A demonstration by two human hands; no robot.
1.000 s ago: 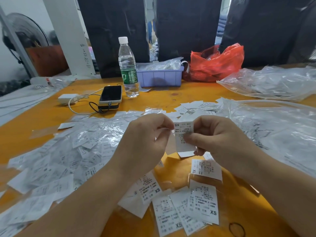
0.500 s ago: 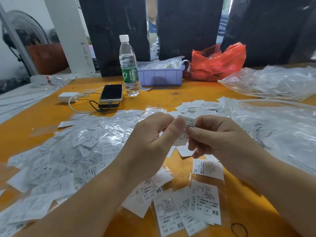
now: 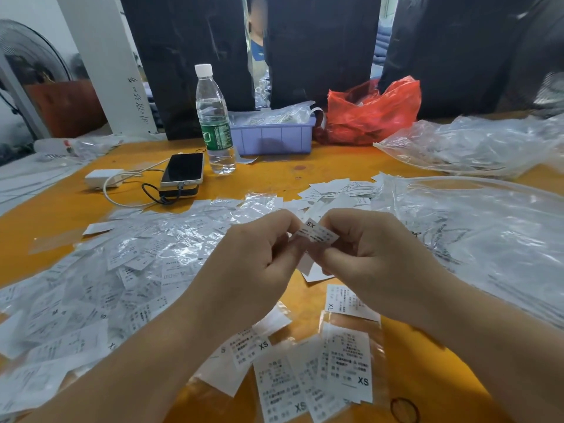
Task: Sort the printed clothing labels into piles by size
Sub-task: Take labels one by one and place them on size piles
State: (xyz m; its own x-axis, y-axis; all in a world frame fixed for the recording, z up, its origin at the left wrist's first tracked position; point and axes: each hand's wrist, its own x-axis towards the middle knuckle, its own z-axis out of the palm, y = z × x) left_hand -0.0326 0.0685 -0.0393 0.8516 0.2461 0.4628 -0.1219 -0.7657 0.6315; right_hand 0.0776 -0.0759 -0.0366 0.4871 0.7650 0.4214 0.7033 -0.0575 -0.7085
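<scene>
Head view. I held one small white printed clothing label (image 3: 318, 234) above the middle of the orange table (image 3: 335, 170), pinched from both ends: my left hand (image 3: 256, 264) gripped its left end between curled fingers and thumb, and my right hand (image 3: 370, 254) gripped its right end likewise. The label's long axis ran left to right, dipping slightly toward the right, with its printed face turned up; the size mark "XS" sat at its far-left corner and read upside down from my side.

Near me lay a short overlapping row of white labels marked XS (image 3: 348, 366), their long axes running near to far. A single white label marked XL (image 3: 349, 302) lay just beyond that row, under my right wrist. A wide heap of unsorted white labels in clear film (image 3: 100, 276) covered the left of the table. A large clear plastic bag (image 3: 476, 236) lay at right. Far off stood a clear water bottle with a green wrapper (image 3: 213, 120), beside a dark smartphone (image 3: 182, 170).
</scene>
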